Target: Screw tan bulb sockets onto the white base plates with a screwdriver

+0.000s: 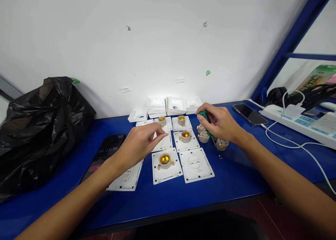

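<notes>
My left hand (145, 138) is over the left column of white square plates, thumb and fingertips pinched together; anything between them is too small to name. In my right hand (216, 121) is a green-handled screwdriver (204, 116), its dark shaft slanting down to the right. Beneath that hand lie several loose round sockets (204, 136). A brass-lined socket (165, 160) sits on the front middle plate (168, 177), and others sit on plates farther back. The front right plate (196, 164) bears no socket.
White square covers (177, 105) are stacked by the wall. A black plastic bag (44, 128) and a phone showing a timer (108, 149) lie left. Another phone (250, 114), a power strip (301, 122) and white cables lie right.
</notes>
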A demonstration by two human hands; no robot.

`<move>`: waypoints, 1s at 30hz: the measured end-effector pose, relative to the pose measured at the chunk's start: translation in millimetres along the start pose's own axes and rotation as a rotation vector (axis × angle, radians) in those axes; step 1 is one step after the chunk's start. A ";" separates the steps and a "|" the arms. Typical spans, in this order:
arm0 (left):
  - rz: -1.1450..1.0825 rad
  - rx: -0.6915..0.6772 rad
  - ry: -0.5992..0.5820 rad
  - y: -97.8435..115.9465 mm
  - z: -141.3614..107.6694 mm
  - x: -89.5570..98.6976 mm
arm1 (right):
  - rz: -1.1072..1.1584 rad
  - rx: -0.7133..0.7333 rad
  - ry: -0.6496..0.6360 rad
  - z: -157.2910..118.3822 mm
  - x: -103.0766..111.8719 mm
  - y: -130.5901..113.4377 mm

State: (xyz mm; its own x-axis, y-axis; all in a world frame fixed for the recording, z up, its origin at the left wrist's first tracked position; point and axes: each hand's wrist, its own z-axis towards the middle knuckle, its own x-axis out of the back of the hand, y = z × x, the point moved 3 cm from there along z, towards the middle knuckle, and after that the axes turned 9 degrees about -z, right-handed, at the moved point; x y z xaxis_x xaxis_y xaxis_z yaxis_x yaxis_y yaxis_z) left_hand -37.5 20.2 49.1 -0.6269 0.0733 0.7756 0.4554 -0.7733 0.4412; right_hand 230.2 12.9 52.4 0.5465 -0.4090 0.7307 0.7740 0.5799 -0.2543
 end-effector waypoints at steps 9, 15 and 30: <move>-0.011 -0.089 -0.036 0.0 -16.2 -12.9 | 0.192 -0.151 0.182 -1.9 1.1 0.4; 0.033 -0.170 -0.086 1.6 -20.9 -25.5 | 0.441 -0.262 0.314 -0.7 -2.8 -11.2; 0.025 -0.102 0.094 -2.7 -20.6 -21.8 | 0.839 -0.572 0.421 2.9 -38.6 -21.4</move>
State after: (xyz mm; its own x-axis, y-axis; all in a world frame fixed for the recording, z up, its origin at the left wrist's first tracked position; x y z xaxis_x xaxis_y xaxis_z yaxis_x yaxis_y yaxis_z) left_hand -38.1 7.8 21.7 -0.6748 -0.0020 0.7380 0.4079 -0.8344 0.3707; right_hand 191.6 18.3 31.5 0.9495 -0.3084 -0.0584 0.0801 0.4181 -0.9048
